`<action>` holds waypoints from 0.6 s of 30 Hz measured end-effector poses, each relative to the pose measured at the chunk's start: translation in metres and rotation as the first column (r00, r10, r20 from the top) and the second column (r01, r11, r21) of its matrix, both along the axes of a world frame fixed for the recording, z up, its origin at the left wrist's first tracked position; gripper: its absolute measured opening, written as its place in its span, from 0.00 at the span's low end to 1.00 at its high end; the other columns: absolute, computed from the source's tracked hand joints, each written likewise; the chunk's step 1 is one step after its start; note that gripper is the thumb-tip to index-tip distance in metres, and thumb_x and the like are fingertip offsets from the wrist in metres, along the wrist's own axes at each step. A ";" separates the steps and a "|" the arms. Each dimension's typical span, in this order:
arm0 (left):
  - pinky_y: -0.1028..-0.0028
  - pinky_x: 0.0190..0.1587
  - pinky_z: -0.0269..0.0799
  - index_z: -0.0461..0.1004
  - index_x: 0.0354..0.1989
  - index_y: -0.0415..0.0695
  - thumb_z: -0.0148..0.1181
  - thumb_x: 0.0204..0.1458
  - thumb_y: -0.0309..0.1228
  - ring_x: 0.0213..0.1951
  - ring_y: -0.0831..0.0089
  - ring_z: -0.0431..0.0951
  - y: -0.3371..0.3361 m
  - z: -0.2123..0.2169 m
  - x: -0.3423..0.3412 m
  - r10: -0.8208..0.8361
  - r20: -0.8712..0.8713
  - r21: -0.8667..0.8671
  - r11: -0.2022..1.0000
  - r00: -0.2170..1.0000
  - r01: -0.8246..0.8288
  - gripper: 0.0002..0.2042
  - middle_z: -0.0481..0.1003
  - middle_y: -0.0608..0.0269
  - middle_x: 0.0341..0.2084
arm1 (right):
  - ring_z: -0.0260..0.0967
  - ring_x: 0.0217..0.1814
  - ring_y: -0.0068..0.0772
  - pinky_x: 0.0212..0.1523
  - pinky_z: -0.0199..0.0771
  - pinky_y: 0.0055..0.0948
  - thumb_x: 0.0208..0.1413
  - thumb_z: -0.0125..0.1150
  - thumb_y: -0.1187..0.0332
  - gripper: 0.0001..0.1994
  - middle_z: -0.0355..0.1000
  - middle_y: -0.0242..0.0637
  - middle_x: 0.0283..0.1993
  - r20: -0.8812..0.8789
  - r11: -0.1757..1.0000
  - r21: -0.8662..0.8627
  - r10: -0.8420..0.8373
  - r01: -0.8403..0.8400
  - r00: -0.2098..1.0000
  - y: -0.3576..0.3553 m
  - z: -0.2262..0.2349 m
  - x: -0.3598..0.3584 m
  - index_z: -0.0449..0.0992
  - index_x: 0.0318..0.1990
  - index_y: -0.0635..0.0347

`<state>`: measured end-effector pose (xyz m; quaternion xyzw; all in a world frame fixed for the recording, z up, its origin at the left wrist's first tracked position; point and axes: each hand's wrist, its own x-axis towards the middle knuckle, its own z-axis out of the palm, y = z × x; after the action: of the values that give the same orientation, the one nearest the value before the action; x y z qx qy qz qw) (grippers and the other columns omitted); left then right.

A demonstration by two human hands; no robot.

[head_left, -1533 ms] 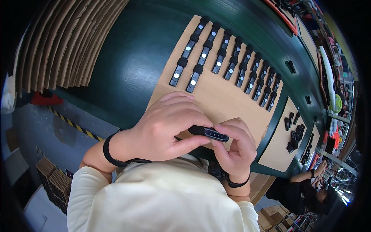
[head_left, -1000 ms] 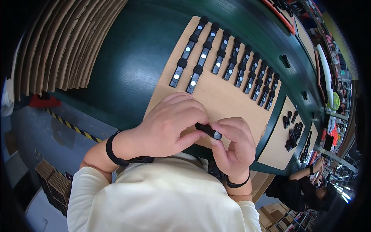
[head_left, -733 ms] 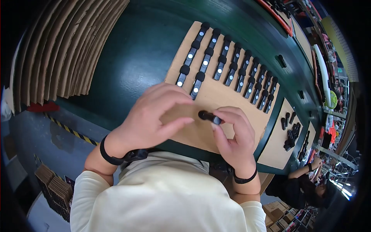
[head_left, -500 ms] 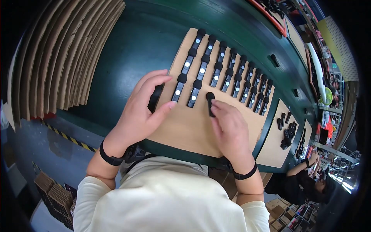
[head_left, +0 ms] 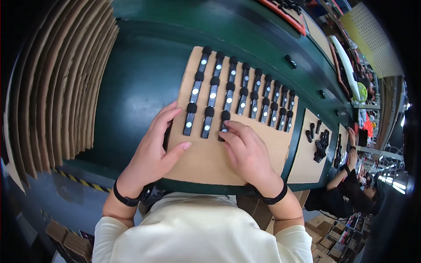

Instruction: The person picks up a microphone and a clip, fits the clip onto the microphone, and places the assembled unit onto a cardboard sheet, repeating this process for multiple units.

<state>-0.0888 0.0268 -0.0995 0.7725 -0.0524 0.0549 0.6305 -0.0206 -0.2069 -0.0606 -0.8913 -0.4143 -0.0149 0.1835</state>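
Observation:
A tan cardboard sheet (head_left: pixel 201 164) lies in front of me, bearing rows of small black clip-on microphones (head_left: pixel 212 94) with foam tops and pale round spots. Thumb and fingers of my right hand (head_left: pixel 250 151) close on one microphone (head_left: pixel 225 119) at the right end of the nearest left group. It rests on the sheet beside two others, and my fingers hide part of its body. My left hand (head_left: pixel 153 144) is at the sheet's left edge, thumb and fingers spread apart. The dark gap under that palm is too shadowed to make out.
Upright cardboard sheets (head_left: pixel 61 83) stand packed at the left of the green table (head_left: pixel 136 70). On the right, another cardboard sheet (head_left: pixel 302 164) carries a loose pile of black microphones (head_left: pixel 322 144). A co-worker (head_left: pixel 346 193) is farther right. One black piece (head_left: pixel 290 61) lies near the back.
My right hand has set the microphone down at the end of the near row and still grips it. My view has shifted; the left hand stays at the sheet's edge.

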 end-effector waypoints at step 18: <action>0.62 0.62 0.63 0.56 0.63 0.36 0.59 0.52 0.23 0.65 0.56 0.61 -0.006 0.004 0.006 0.072 -0.102 0.054 0.996 0.992 -0.067 0.29 0.55 0.43 0.65 | 0.71 0.48 0.43 0.47 0.73 0.32 0.51 0.61 0.76 0.12 0.70 0.42 0.47 0.014 0.953 -0.101 -0.286 0.286 0.958 -0.142 0.049 0.212 0.72 0.44 0.61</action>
<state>-0.0825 0.0210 -0.0951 0.7912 0.0059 0.0351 0.6105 0.1911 -0.3490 -0.0115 -0.9501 -0.2811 -0.0198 0.1337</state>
